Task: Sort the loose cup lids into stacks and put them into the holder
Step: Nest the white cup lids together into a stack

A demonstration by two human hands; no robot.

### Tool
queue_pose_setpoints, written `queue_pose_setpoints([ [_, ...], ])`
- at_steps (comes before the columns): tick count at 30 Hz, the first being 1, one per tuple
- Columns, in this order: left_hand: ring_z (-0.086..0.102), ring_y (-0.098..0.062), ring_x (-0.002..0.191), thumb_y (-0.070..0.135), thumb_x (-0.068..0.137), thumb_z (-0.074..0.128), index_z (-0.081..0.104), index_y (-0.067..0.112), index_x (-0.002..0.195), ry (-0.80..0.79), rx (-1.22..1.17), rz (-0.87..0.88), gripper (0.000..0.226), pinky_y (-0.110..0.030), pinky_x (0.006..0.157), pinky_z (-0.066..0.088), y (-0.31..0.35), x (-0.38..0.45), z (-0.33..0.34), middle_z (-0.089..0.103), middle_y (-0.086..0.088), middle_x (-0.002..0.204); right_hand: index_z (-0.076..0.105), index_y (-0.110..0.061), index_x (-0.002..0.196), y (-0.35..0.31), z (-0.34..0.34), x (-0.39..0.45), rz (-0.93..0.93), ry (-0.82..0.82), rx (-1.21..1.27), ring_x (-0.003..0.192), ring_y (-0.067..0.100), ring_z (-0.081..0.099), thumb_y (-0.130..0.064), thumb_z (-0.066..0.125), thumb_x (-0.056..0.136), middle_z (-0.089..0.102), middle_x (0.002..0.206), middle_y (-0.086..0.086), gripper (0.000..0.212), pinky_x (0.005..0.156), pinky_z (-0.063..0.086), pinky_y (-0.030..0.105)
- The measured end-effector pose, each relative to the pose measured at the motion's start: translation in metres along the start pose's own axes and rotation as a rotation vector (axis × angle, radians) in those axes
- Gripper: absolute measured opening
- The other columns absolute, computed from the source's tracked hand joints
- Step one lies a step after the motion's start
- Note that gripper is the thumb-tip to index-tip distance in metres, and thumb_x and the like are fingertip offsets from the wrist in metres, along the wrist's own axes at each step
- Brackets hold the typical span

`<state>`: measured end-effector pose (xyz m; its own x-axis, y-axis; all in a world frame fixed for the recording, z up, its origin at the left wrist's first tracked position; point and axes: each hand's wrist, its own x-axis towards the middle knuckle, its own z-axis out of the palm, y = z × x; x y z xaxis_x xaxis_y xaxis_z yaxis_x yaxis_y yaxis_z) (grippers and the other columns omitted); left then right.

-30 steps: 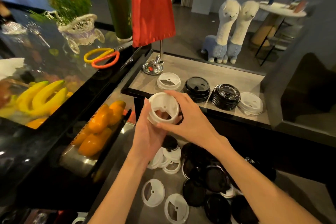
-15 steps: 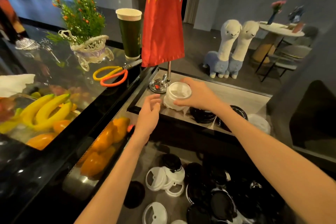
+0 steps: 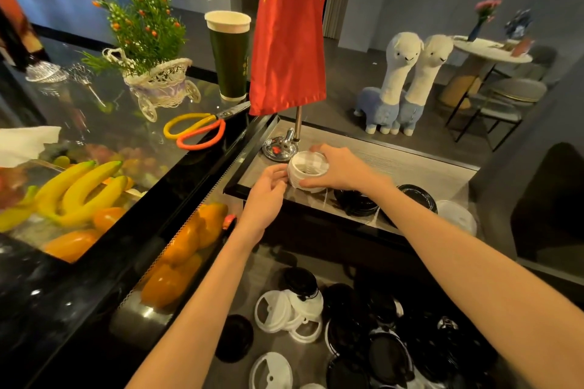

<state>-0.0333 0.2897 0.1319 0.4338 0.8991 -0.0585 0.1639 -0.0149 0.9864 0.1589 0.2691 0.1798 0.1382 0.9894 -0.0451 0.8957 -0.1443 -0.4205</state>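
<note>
A stack of white lids (image 3: 306,171) stands at the left end of the holder shelf (image 3: 398,164). My right hand (image 3: 336,167) wraps its far and right side. My left hand (image 3: 268,188) touches its left side with the fingertips. Behind my right forearm sit two stacks of black lids (image 3: 355,202) (image 3: 417,199) and one white stack (image 3: 458,218) at the right end. On the lower counter lie loose white lids (image 3: 284,312) and many loose black lids (image 3: 388,354).
A red flag (image 3: 289,28) on a metal base (image 3: 279,147) stands just behind the white stack. Orange-yellow scissors (image 3: 197,131), a tall green cup (image 3: 229,53) and a plant basket (image 3: 155,79) sit on the glass counter. Bananas (image 3: 76,186) and oranges (image 3: 186,249) lie at the left.
The white stack went from held in the air near my chest up onto the shelf's left end, over the spot of an earlier white stack. My left hand followed and now touches it.
</note>
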Motion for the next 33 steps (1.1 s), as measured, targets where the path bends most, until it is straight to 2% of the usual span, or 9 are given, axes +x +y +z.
queue_pose_setpoints([
  [4, 0.052, -0.007, 0.131, 0.013, 0.106, 0.047, 0.052, 0.029, 0.141, -0.021, 0.043, -0.005, 0.039, -0.034, 0.114, 0.042, 0.0, 0.001, 0.001, 0.058, 0.011, 0.138, 0.046, -0.015, 0.148, -0.001, 0.0, -0.001, 0.012, -0.007, -0.01, 0.109, 0.02, 0.06, -0.056, 0.083, 0.077, 0.064, 0.133, 0.006, 0.09, 0.082, 0.043, 0.026],
  [8, 0.052, -0.007, 0.131, 0.014, 0.106, 0.046, 0.051, 0.026, 0.144, -0.033, 0.046, -0.002, 0.04, -0.031, 0.112, 0.042, 0.001, -0.002, 0.001, 0.058, 0.009, 0.14, 0.049, -0.013, 0.141, -0.002, 0.0, -0.005, 0.015, -0.011, -0.069, 0.097, 0.018, 0.059, -0.064, 0.081, 0.075, 0.064, 0.122, 0.004, 0.089, 0.067, 0.043, 0.025],
  [11, 0.052, -0.005, 0.127, 0.015, 0.107, 0.047, 0.052, 0.025, 0.144, -0.034, 0.052, 0.006, 0.038, -0.026, 0.105, 0.041, 0.002, -0.005, 0.0, 0.059, 0.009, 0.138, 0.049, -0.014, 0.139, -0.002, 0.002, -0.009, 0.007, -0.01, -0.088, 0.097, 0.019, 0.06, -0.064, 0.08, 0.075, 0.064, 0.119, 0.003, 0.087, 0.066, 0.043, 0.025],
  [16, 0.053, -0.009, 0.129, 0.015, 0.107, 0.047, 0.053, 0.025, 0.141, -0.006, 0.081, 0.021, 0.037, -0.027, 0.102, 0.041, 0.002, -0.008, -0.002, 0.059, 0.008, 0.135, 0.047, -0.018, 0.141, -0.001, 0.005, -0.012, 0.031, -0.018, -0.12, 0.104, 0.021, 0.062, -0.075, 0.076, 0.071, 0.066, 0.125, 0.003, 0.095, 0.079, 0.05, 0.034],
  [19, 0.053, -0.01, 0.126, 0.014, 0.107, 0.045, 0.054, 0.023, 0.14, 0.078, 0.127, 0.08, 0.035, -0.027, 0.1, 0.042, 0.005, -0.016, -0.008, 0.058, 0.008, 0.133, 0.036, -0.019, 0.153, -0.008, -0.002, -0.024, 0.048, 0.054, -0.114, 0.125, 0.029, 0.057, -0.076, 0.075, 0.072, 0.059, 0.141, 0.008, 0.106, 0.101, 0.051, 0.045],
  [22, 0.06, -0.006, 0.116, 0.012, 0.107, 0.045, 0.059, 0.022, 0.128, 0.17, 0.124, 0.175, 0.027, -0.026, 0.098, 0.051, -0.001, -0.041, -0.014, 0.063, 0.009, 0.122, 0.044, -0.017, 0.151, -0.012, -0.004, -0.056, 0.0, 0.276, 0.023, 0.128, 0.022, 0.056, -0.056, 0.074, 0.087, 0.059, 0.142, 0.006, 0.081, 0.107, 0.048, 0.039],
  [25, 0.064, -0.003, 0.106, 0.01, 0.107, 0.046, 0.062, 0.02, 0.118, 0.185, 0.114, 0.189, 0.021, -0.021, 0.09, 0.054, -0.022, -0.071, -0.014, 0.067, 0.007, 0.112, 0.063, -0.017, 0.13, -0.018, 0.015, -0.109, -0.102, 0.415, 0.266, 0.103, 0.005, 0.066, -0.033, 0.075, 0.093, 0.07, 0.115, -0.004, 0.042, 0.092, 0.055, 0.024],
  [29, 0.066, 0.0, 0.098, 0.012, 0.101, 0.059, 0.065, 0.022, 0.11, -0.053, 0.277, 0.157, 0.015, -0.015, 0.085, 0.053, -0.083, -0.111, -0.01, 0.069, 0.011, 0.103, 0.072, -0.021, 0.109, -0.011, 0.091, -0.174, -0.025, 0.248, 0.468, 0.085, 0.008, 0.069, -0.021, 0.074, 0.094, 0.072, 0.094, -0.011, 0.014, 0.075, 0.057, 0.02],
  [33, 0.065, -0.004, 0.1, 0.02, 0.089, 0.077, 0.065, 0.028, 0.119, -0.323, 0.654, -0.098, 0.033, -0.027, 0.088, 0.058, -0.168, -0.149, 0.002, 0.068, 0.009, 0.115, 0.068, -0.03, 0.113, 0.028, 0.202, -0.22, 0.165, -0.062, 0.322, 0.092, 0.006, 0.068, -0.027, 0.072, 0.092, 0.07, 0.103, -0.013, 0.022, 0.082, 0.059, 0.034],
])
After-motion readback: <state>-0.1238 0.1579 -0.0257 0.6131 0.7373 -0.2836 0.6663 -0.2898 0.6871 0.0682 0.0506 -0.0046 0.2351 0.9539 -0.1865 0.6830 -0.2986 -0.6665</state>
